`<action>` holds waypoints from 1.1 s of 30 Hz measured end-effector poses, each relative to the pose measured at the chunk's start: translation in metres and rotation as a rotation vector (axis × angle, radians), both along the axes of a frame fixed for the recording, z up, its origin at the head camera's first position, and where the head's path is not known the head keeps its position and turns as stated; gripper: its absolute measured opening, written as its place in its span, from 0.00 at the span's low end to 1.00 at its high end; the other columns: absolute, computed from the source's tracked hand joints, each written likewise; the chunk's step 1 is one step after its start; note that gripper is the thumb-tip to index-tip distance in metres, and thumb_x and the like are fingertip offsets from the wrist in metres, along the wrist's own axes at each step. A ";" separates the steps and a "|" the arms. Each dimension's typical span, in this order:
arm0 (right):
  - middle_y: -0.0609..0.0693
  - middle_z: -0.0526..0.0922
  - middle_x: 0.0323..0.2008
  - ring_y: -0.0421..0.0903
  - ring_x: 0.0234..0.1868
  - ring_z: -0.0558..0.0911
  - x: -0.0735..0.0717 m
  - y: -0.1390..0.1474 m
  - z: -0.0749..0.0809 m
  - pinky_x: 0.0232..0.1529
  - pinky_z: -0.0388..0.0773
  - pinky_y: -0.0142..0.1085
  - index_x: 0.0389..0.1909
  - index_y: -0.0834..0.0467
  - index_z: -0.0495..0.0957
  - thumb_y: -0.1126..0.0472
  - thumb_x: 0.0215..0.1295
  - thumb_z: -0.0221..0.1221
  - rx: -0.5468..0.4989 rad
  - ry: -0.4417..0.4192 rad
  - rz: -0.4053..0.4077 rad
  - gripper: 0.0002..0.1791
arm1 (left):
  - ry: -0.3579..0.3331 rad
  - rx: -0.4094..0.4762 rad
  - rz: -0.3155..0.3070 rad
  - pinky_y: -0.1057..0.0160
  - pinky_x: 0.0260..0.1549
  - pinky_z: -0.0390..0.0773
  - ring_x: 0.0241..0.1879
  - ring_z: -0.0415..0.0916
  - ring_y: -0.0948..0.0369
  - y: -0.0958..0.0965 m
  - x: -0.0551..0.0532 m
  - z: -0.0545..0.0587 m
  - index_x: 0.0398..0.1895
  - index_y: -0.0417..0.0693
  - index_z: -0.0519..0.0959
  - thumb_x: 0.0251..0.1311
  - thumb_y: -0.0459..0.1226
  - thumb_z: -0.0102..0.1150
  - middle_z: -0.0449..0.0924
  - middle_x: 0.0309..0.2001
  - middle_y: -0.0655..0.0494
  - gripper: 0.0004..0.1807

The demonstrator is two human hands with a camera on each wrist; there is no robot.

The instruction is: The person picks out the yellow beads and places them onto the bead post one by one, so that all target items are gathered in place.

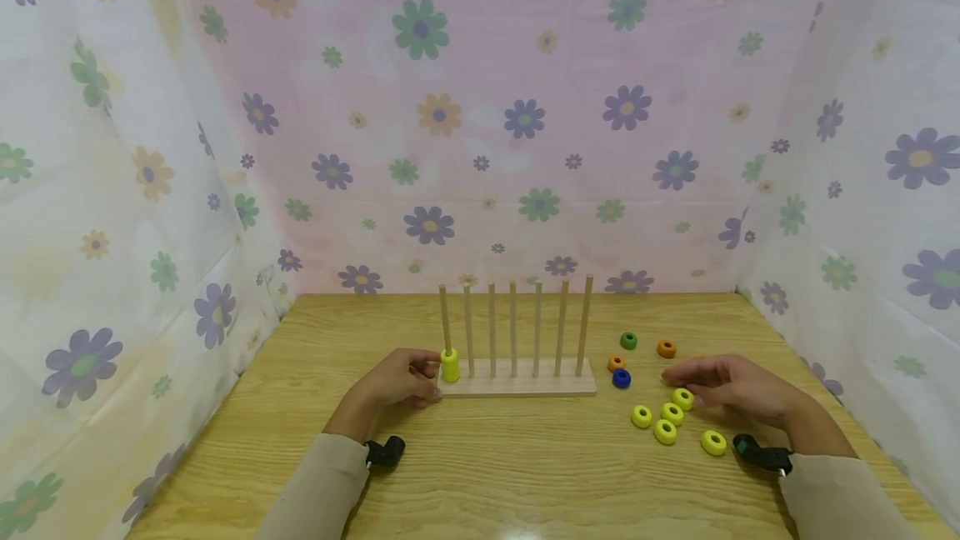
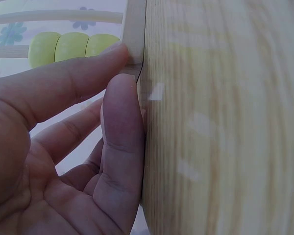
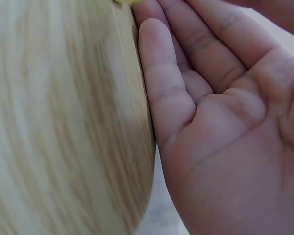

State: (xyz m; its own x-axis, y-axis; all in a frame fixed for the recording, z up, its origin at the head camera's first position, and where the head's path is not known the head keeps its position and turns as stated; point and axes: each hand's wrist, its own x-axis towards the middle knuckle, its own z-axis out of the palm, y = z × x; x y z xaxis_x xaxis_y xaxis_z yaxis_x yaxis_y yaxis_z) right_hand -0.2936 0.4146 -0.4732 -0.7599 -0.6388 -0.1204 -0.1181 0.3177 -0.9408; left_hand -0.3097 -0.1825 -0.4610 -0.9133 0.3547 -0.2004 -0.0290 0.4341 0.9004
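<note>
A wooden peg stand [image 1: 517, 386] with several upright rods is on the table. Three yellow rings [image 2: 71, 48] are stacked on its leftmost rod. My left hand [image 1: 401, 377] holds the stand's left end, thumb by the front corner and index finger beside the rings; the other fingers curl behind. To the right, my right hand [image 1: 738, 390] hovers low with its fingers extended, close over a yellow ring [image 1: 682, 398]. In the right wrist view, the fingers [image 3: 159, 58] lie along the tabletop and a sliver of yellow shows past their tips.
More yellow rings [image 1: 665, 432] lie loose in front of the right hand. Behind them are a blue ring [image 1: 621, 379], a green ring [image 1: 628, 342] and orange rings [image 1: 667, 349], one partly hidden by the right hand. Flowered cloth [image 1: 487, 148] encloses the table [image 1: 480, 465] at back and sides.
</note>
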 end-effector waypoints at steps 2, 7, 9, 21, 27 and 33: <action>0.68 0.68 0.73 0.37 0.68 0.77 0.000 0.001 0.000 0.64 0.74 0.25 0.74 0.72 0.64 0.71 0.75 0.55 -0.010 -0.007 0.019 0.29 | 0.001 0.003 0.001 0.59 0.36 0.87 0.38 0.76 0.56 0.000 0.000 0.000 0.74 0.40 0.71 0.57 0.29 0.74 0.74 0.48 0.45 0.40; 0.69 0.67 0.73 0.33 0.69 0.75 -0.001 0.000 0.001 0.64 0.72 0.23 0.73 0.72 0.65 0.72 0.73 0.57 0.000 0.000 0.046 0.29 | 0.000 0.010 0.000 0.59 0.36 0.87 0.39 0.76 0.55 -0.001 0.000 0.001 0.74 0.40 0.70 0.56 0.29 0.75 0.74 0.48 0.45 0.40; 0.69 0.67 0.73 0.31 0.68 0.75 -0.002 -0.002 0.001 0.63 0.73 0.23 0.73 0.72 0.66 0.72 0.72 0.57 0.007 0.011 0.051 0.29 | 0.001 0.011 -0.001 0.59 0.36 0.87 0.39 0.76 0.55 -0.001 0.000 0.001 0.74 0.39 0.70 0.57 0.29 0.75 0.74 0.48 0.45 0.40; 0.68 0.74 0.68 0.31 0.64 0.78 0.002 -0.007 0.007 0.59 0.77 0.25 0.69 0.68 0.73 0.70 0.70 0.62 0.056 0.077 0.058 0.27 | 0.009 0.003 -0.005 0.59 0.36 0.88 0.38 0.77 0.55 -0.001 0.000 0.001 0.74 0.40 0.71 0.57 0.29 0.75 0.74 0.49 0.44 0.40; 0.67 0.77 0.65 0.35 0.61 0.81 0.003 -0.008 0.007 0.57 0.78 0.26 0.67 0.67 0.76 0.69 0.71 0.62 0.078 0.082 0.049 0.24 | 0.015 0.002 -0.011 0.59 0.36 0.88 0.38 0.77 0.55 -0.001 -0.001 0.000 0.73 0.40 0.71 0.56 0.29 0.75 0.74 0.49 0.43 0.39; 0.68 0.79 0.63 0.37 0.61 0.82 0.002 -0.009 0.006 0.57 0.79 0.27 0.65 0.70 0.76 0.70 0.70 0.62 0.051 0.092 0.063 0.24 | 0.009 0.004 0.002 0.59 0.37 0.88 0.41 0.75 0.55 0.000 0.000 0.001 0.73 0.41 0.72 0.56 0.29 0.75 0.74 0.49 0.44 0.40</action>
